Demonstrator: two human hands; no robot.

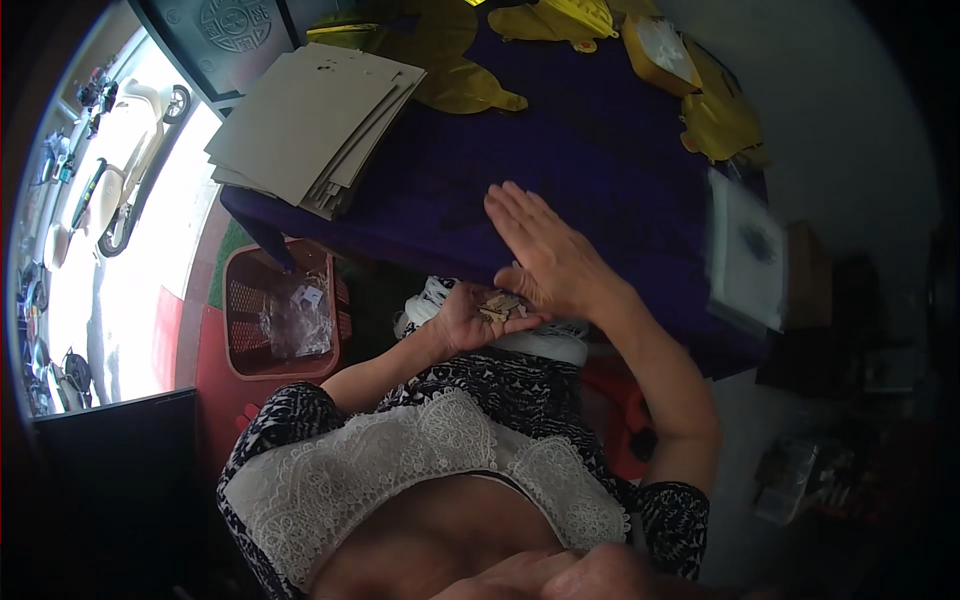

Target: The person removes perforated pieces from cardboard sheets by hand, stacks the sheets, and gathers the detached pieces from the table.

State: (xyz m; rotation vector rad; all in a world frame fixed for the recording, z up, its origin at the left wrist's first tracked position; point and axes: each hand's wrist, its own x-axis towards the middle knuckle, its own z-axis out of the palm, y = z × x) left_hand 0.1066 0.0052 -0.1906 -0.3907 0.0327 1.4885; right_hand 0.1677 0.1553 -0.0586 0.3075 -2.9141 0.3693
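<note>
Palm up above my lap, my left hand [462, 322] is cupped and holds several small tan and pale scraps [500, 306], too small to identify. My right hand [548, 258] is raised just over it at the table's front edge. Its fingers are stretched out flat and together, with the thumb apart, and I see nothing held in it. The heel of the right hand is near the scraps; whether it touches them I cannot tell. Beyond both hands spreads a table with a dark purple cloth [430, 180].
A stack of grey-white boards [310, 120] lies at the table's left. Yellow foil shapes [455, 85] and a yellow box [660, 55] sit along the back. Clear plastic packets [745, 250] lie at the right edge. A red basket [237, 330] with plastic waste stands at lower left.
</note>
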